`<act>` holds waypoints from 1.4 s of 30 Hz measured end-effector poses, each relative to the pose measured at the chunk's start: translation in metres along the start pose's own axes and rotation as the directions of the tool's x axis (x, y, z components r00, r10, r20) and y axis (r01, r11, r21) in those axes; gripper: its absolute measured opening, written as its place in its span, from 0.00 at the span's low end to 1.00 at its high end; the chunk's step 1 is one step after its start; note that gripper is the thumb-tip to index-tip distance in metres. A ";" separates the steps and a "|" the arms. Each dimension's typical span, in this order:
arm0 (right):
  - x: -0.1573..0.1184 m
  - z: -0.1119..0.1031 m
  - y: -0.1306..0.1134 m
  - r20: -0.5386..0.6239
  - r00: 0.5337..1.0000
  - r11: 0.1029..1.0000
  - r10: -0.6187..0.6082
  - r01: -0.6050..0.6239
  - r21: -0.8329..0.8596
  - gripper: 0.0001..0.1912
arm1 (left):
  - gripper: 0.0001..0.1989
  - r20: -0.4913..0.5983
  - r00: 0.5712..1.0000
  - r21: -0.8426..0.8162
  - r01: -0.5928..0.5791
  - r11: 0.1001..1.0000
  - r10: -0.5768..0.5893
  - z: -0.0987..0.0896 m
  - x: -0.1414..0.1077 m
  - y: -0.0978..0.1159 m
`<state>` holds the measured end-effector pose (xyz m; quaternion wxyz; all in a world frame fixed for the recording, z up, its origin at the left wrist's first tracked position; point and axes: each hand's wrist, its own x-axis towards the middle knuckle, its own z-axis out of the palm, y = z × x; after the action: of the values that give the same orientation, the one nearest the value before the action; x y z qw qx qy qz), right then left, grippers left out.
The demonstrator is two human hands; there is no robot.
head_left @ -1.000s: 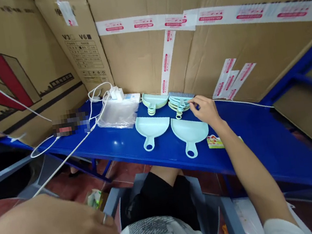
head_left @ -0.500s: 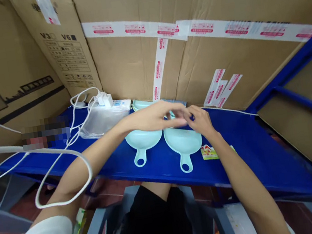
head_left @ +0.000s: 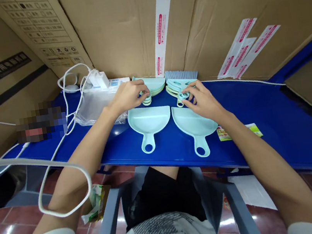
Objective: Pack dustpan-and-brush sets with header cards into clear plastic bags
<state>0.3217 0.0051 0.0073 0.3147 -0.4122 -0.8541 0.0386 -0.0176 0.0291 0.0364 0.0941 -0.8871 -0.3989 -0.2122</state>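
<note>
Two pale teal dustpans lie side by side on the blue table, the left dustpan (head_left: 150,121) and the right dustpan (head_left: 193,121), handles toward me. Behind them, my left hand (head_left: 133,94) has its fingers closed at the handle end of a dustpan stack (head_left: 154,85). My right hand (head_left: 198,98) pinches the handle of the top brush in a stack of small brushes (head_left: 179,84), whose grey-blue bristles point to the cardboard. Both stacks rest on the table.
Clear plastic bags (head_left: 92,107) lie at the left under white cables and a white plug adapter (head_left: 98,78). A green-yellow card (head_left: 253,129) is under my right forearm. Cardboard (head_left: 119,28) walls the back. A cable loop (head_left: 86,174) hangs over my left arm.
My hands, close together above the dustpans before, have moved apart, the left to the dustpan stack and the right to the brush stack. The view has tilted down.
</note>
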 end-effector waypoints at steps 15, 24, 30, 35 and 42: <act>0.000 0.021 0.020 -0.053 0.998 0.998 0.039 -0.036 0.053 0.09 | 0.17 -0.107 0.993 0.078 -0.037 0.996 0.045 0.008 0.001 0.025; 0.006 0.008 0.015 -0.259 0.965 1.000 0.027 -0.021 0.023 0.09 | 0.16 -0.158 0.987 0.135 0.026 0.990 -0.004 0.012 0.003 0.019; 0.006 0.011 0.019 -0.257 0.965 0.998 0.050 -0.039 0.048 0.10 | 0.16 -0.152 0.986 0.115 0.082 0.990 -0.064 0.013 0.003 0.022; 0.006 0.012 0.020 -0.299 0.952 0.998 0.057 -0.047 0.040 0.10 | 0.15 -0.173 0.980 0.086 0.110 0.990 -0.094 0.014 0.004 0.025; 0.006 0.009 0.018 -0.280 0.957 0.997 0.075 -0.061 0.057 0.09 | 0.14 -0.178 0.967 0.022 0.188 0.982 -0.181 0.013 0.004 0.027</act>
<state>0.3265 0.0234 -0.0024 0.4413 -0.4351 -0.7847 0.0104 0.0087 0.0186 0.0264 0.1259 -0.8221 -0.4740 -0.2892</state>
